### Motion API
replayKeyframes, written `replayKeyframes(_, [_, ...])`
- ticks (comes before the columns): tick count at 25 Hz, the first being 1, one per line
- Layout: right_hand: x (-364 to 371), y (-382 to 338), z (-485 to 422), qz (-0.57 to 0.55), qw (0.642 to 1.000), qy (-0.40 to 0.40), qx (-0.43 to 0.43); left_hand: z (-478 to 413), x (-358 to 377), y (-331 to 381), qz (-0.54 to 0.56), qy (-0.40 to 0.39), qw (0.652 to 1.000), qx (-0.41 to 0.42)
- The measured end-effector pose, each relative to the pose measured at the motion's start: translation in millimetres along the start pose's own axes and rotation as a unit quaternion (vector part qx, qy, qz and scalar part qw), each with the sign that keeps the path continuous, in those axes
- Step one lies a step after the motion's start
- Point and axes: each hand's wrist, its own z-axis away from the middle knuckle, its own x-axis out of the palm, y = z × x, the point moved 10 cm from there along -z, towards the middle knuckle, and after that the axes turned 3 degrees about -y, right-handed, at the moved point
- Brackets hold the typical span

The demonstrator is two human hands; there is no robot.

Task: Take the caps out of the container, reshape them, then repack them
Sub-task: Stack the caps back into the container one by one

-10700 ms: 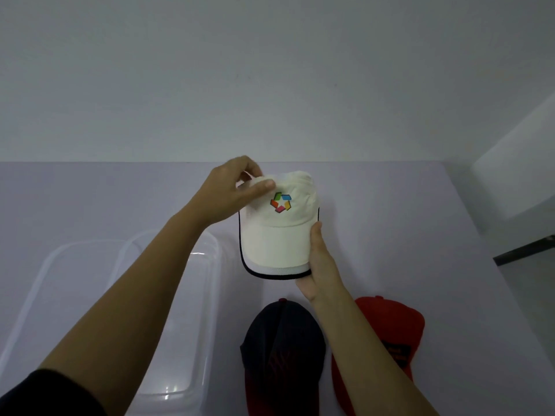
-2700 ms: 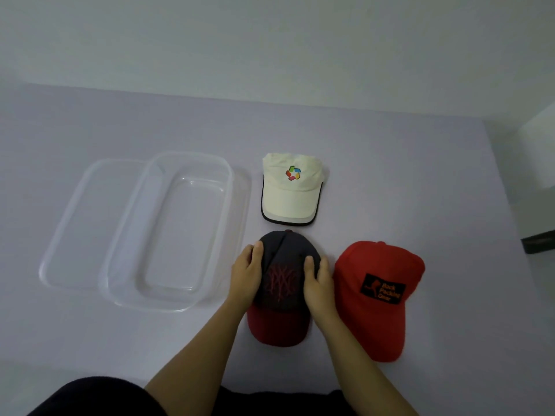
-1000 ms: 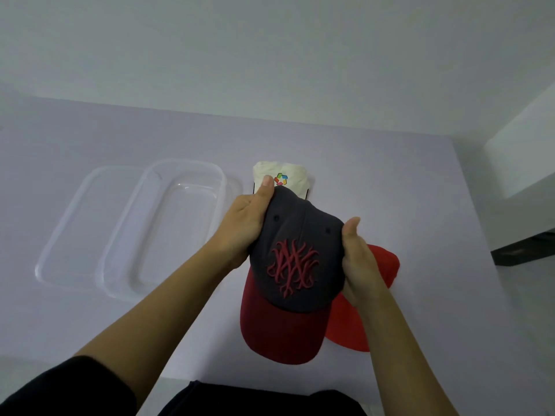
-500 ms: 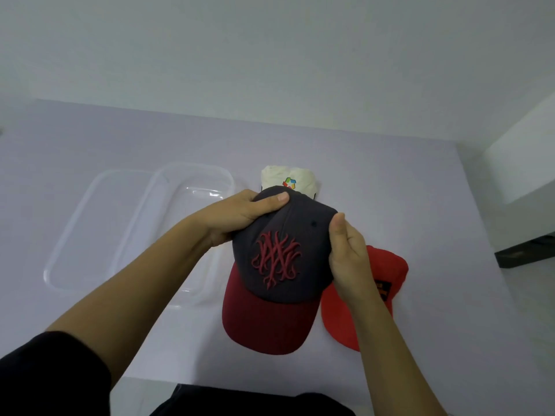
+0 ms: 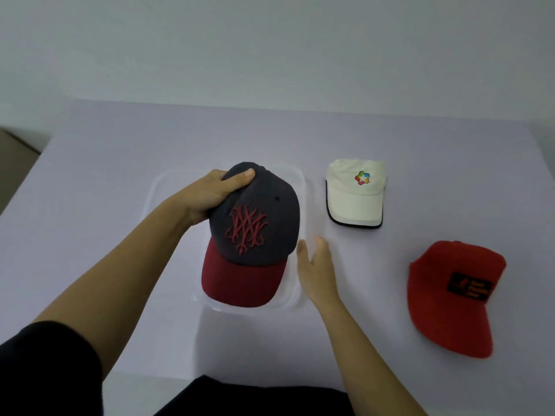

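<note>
Where the view begins, at the person's body, a dark sleeve point(image 5: 51, 364) covers the left upper arm. Both forearms reach out bare over the pale table point(image 5: 120, 175).

Near right: red cap point(image 5: 450, 295) lies on the table, brim toward the person, black patch on the front. Well apart from both hands.

Right hand point(image 5: 316, 265): open, fingers straight, palm turned toward the dark cap point(image 5: 255, 223), just beside its right edge. Whether a fingertip touches the cloth cannot be told. It holds nothing.

Dark cap: charcoal crown, red embroidered emblem, maroon brim. Held over the clear container point(image 5: 282, 307), brim nearest the person, crown rounded out. Whether its underside touches the container is hidden.

Left hand point(image 5: 210, 195): grips the crown at its far left side, thumb on top of the cloth, fingers hidden beneath.

Farther right: white cap point(image 5: 354, 196), coloured logo, dark-edged brim, sits on the table just beside the container.

Handling, as a judgement:
- The cap is light. Its crown is soft cloth and will dent under a pinch; the brim is stiff and keeps its curve.
- It is best taken by the brim, or with a hand inside the crown, not squeezed at the front panel.
- The container is probably light and slick, and may slide if a cap is pushed in hard.
- The step in hand looks like repacking the first cap; two lie outside.
</note>
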Motion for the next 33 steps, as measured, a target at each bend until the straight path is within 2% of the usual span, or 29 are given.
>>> replayKeyframes(4, [28, 14, -3, 0.016, 0.999, 0.030, 0.012, -33, -17, -43, -0.034, 0.014, 0.998, -0.041])
replayKeyframes(7, [26, 15, -3, 0.041, 0.996, 0.071, 0.014, -53, -2, -67, -0.037, -0.004, 0.998, -0.054])
replayKeyframes(13, [26, 16, -8, 0.080, 0.992, 0.093, 0.006, -68, 19, -114, -0.042, -0.012, 0.995, -0.090])
replayKeyframes(17, [24, 20, -11, 0.086, 0.991, 0.104, 0.012, -70, 8, -120, -0.168, -0.015, 0.981, -0.101])
replayKeyframes(19, [24, 21, -12, 0.089, 0.990, 0.108, 0.009, -67, 2, -110, -0.261, 0.015, 0.963, -0.074])
replayKeyframes(22, [25, 22, -12, 0.090, 0.989, 0.115, 0.009, -59, 13, -84, -0.364, 0.054, 0.930, 0.025])
replayKeyframes(23, [25, 22, -12, 0.090, 0.989, 0.116, 0.007, -56, 19, -83, -0.372, 0.049, 0.926, 0.029])
replayKeyframes(26, [27, 20, -13, 0.086, 0.990, 0.109, 0.003, -48, 27, -102, -0.389, 0.029, 0.920, -0.041])
replayKeyframes(28, [28, 22, -11, 0.069, 0.994, 0.083, 0.010, -41, 30, -97, -0.396, 0.037, 0.916, -0.058])
replayKeyframes(30, [22, 17, -7, 0.035, 0.997, 0.075, -0.008, -38, 30, -64, -0.381, 0.083, 0.921, -0.018])
replayKeyframes(33, [-31, 16, 3, 0.015, 0.987, 0.152, -0.044, -41, 58, 1, -0.355, 0.122, 0.923, 0.088])
